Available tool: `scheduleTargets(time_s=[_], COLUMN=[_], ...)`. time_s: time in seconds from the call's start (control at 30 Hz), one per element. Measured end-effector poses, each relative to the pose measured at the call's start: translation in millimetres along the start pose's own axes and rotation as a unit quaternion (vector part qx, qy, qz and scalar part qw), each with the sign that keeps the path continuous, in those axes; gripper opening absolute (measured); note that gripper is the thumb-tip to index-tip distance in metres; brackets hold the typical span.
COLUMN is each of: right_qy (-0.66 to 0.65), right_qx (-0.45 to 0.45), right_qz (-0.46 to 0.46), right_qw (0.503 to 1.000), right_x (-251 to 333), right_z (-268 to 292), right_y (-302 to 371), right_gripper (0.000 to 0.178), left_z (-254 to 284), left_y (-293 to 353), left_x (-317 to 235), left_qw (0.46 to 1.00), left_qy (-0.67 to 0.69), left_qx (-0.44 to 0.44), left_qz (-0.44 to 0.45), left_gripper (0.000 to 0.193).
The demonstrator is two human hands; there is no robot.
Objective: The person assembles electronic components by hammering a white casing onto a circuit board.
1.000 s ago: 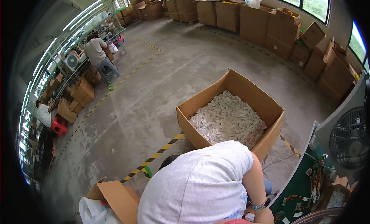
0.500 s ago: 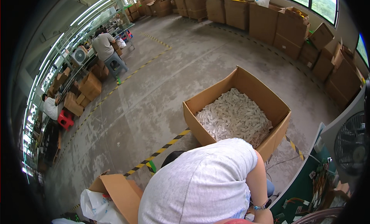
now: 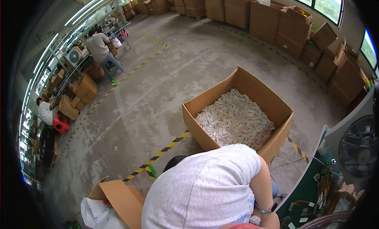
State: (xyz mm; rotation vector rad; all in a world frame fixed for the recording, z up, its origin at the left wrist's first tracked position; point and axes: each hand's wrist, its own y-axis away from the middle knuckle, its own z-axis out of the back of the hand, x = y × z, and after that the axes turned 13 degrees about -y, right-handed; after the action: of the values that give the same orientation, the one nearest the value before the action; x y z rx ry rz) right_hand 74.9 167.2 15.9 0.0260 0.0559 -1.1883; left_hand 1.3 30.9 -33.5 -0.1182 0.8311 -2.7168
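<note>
Neither my left hand nor my right hand shows in the head view. A bent back in a light grey T-shirt (image 3: 201,185) fills the lower middle; it looks like another person stooping close by. That person's bare arm (image 3: 260,183) reaches down on the right, with a dark watch and beaded bracelet (image 3: 269,208) at the wrist. The lower edge cuts off the hand, so its fingers are hidden. A small whitish thing (image 3: 255,219) lies beside it. Just beyond the back stands a large open cardboard box (image 3: 258,87), partly filled with many small whitish pieces (image 3: 233,118).
An opened carton (image 3: 124,199) with a white plastic bag (image 3: 96,213) is at lower left. A green worktop (image 3: 300,197) with wires and a fan (image 3: 360,144) stand at right. Striped floor tape (image 3: 158,156) crosses the floor. Seated workers (image 3: 98,47) line the left benches; big cartons (image 3: 266,22) line the far wall.
The whole view has shifted slightly, with the boxes and benches now a little further left in the picture. The stooping person keeps nearly the same pose.
</note>
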Motion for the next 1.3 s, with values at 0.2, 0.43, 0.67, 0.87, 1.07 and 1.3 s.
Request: scheduleTargets(time_s=[0.2,0.43,0.67,0.87,1.07,1.3], right_qy=[0.038,-0.079,-0.176,-0.224,-0.153,-0.084], right_qx=[0.015,-0.108,-0.22,-0.392,-0.426,-0.467], right_qz=[-0.083,-0.167,-0.196,-0.198,-0.226,-0.134], right_qw=[0.996,0.977,0.939,0.87,0.863,0.87], right_x=[-12.9,-31.7,4.2,10.6,-3.2,-37.3], right_z=[17.3,-20.6,-9.7,4.7,32.9,144.1], right_y=[33.1,65.8,74.9,90.7,122.5,168.8], right_gripper=[0.018,0.043,0.041,0.035,0.022,0.038], left_z=[-4.1,4.2,41.7,52.7,109.8,333.7], left_y=[-6.9,-0.5,-2.1,-4.8,-9.5,-29.6], left_x=[3.3,-5.5,-3.4,-5.0,16.6,54.9], left_qw=[0.997,0.996,0.995,0.983,0.945,0.894], left_qy=[0.013,0.039,0.099,0.149,0.17,-0.007], left_qx=[-0.043,-0.069,0.023,-0.082,-0.172,-0.444], left_qz=[-0.062,-0.029,0.018,0.062,0.221,0.057], left_gripper=[0.031,0.025,0.033,0.03,0.02,0.027])
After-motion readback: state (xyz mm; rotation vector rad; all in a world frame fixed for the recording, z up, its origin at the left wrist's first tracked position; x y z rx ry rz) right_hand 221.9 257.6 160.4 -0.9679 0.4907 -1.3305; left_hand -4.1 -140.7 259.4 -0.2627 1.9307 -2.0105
